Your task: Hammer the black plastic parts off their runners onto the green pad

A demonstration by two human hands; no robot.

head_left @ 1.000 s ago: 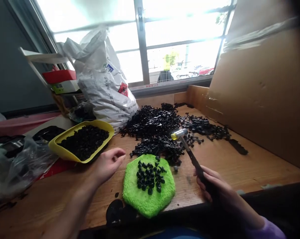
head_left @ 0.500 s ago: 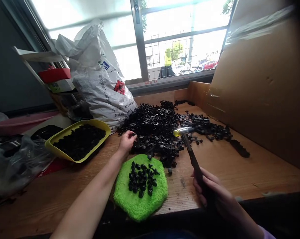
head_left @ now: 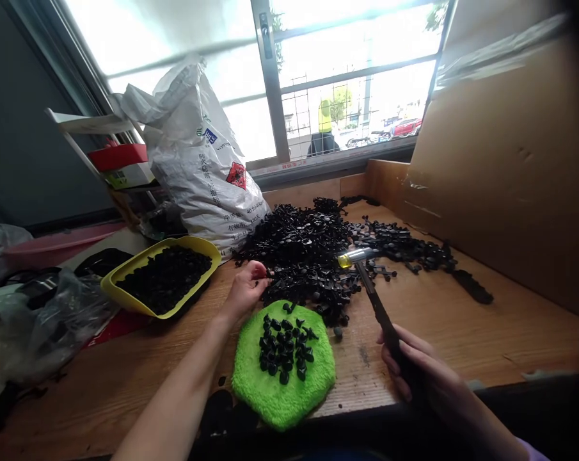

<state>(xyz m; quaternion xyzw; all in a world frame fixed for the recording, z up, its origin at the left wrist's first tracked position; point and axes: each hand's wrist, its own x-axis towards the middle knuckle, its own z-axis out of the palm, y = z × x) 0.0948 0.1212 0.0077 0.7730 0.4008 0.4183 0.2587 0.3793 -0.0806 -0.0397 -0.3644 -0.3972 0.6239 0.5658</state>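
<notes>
My left hand (head_left: pixel 247 287) is at the near left edge of a heap of small black parts (head_left: pixel 301 240). Its thumb and fingers are curled together round what looks like one small black part, mostly hidden by the fingertips. My right hand (head_left: pixel 421 368) grips a hammer (head_left: pixel 379 310) by its dark handle. The silver head, with a yellow face on its left end, is over the heap's front right side. Between my hands lies a fuzzy green pad (head_left: pixel 282 403), with several black knobbed pieces (head_left: pixel 284 349) clustered on it.
A yellow tub (head_left: pixel 162 315) full of black pieces stands left, beside plastic bags (head_left: pixel 54 314). Behind it leans a large white sack (head_left: pixel 212 186). A cardboard sheet (head_left: pixel 505 173) bounds the right side, and a window (head_left: pixel 347 96) is at the back.
The whole view has shifted slightly, so things sit a little lower and further right. My left hand has turned and its fingers have curled at the heap's edge. My right hand keeps its grip on the hammer.
</notes>
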